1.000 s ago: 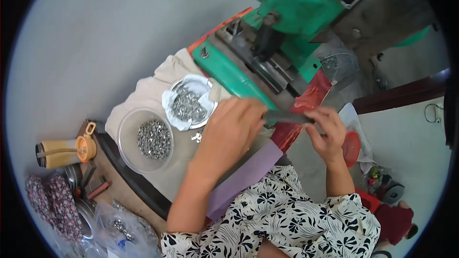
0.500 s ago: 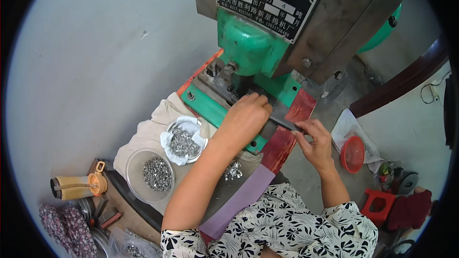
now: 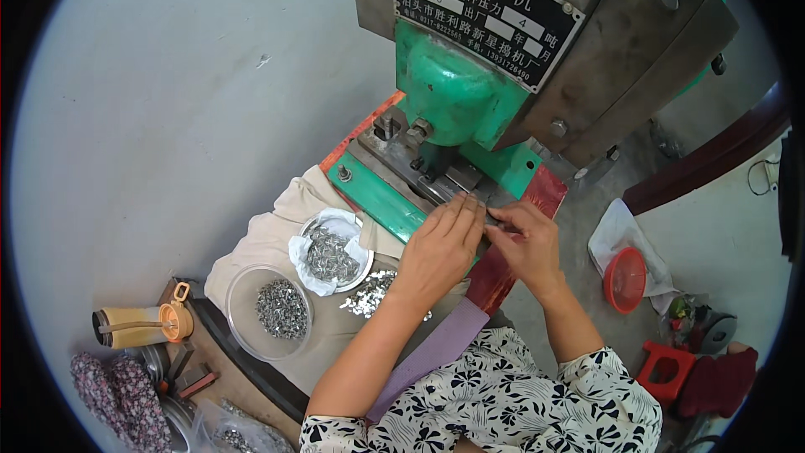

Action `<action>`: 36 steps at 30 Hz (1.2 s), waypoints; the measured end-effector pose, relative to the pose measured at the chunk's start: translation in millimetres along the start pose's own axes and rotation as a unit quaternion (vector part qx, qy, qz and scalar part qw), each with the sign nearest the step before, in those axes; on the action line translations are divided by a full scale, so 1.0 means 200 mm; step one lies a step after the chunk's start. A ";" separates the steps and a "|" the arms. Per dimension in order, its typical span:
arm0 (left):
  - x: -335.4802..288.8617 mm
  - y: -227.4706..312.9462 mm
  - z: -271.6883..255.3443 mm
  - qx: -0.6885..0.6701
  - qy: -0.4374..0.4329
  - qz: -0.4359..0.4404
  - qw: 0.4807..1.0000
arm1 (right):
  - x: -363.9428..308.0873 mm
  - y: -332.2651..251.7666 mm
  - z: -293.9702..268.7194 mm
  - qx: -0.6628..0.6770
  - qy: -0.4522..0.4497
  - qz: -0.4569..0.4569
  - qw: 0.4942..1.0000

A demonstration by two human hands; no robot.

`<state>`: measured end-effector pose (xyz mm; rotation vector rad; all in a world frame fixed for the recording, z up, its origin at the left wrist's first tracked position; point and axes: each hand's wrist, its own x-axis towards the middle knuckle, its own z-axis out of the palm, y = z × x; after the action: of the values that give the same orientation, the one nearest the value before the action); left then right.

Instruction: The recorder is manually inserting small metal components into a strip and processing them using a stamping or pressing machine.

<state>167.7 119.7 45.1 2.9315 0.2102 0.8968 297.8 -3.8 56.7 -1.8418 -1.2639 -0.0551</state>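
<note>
A green and grey punch press (image 3: pixel 449 84) stands in front of me, its metal die bed (image 3: pixel 432 189) under the ram. My left hand (image 3: pixel 438 245) lies on the near end of the bed, fingers stretched out side by side; its thumb is hidden. Close by on the right, my right hand (image 3: pixel 530 243) is closed in a pinch at the bed's edge. Only a short dark piece of a metal strip (image 3: pixel 491 221) shows at its fingertips; the rest is covered. Shiny small metal pieces (image 3: pixel 367 294) lie loose on the cloth beside my left forearm.
Left of the press, a paper-lined bowl (image 3: pixel 368 265) and a clear plastic tub (image 3: pixel 238 319) hold small metal parts on a beige cloth (image 3: pixel 262 243). A yellow bottle (image 3: pixel 138 327) stands further left. Right, on the floor, are a red basket (image 3: pixel 625 281) and a red stool (image 3: pixel 662 369).
My right hand has moved left, close to my left hand. My left hand has come nearer to me and its fingers have straightened. The dark strip between them is now mostly hidden.
</note>
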 end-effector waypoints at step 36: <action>0.01 -0.03 0.05 -0.074 0.056 -0.043 0.995 | 0.22 0.20 0.10 0.294 -0.005 0.222 0.929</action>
<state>173.6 125.5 36.7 2.7181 0.2624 1.0180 341.5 37.5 41.3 -1.5427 -0.7260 0.5285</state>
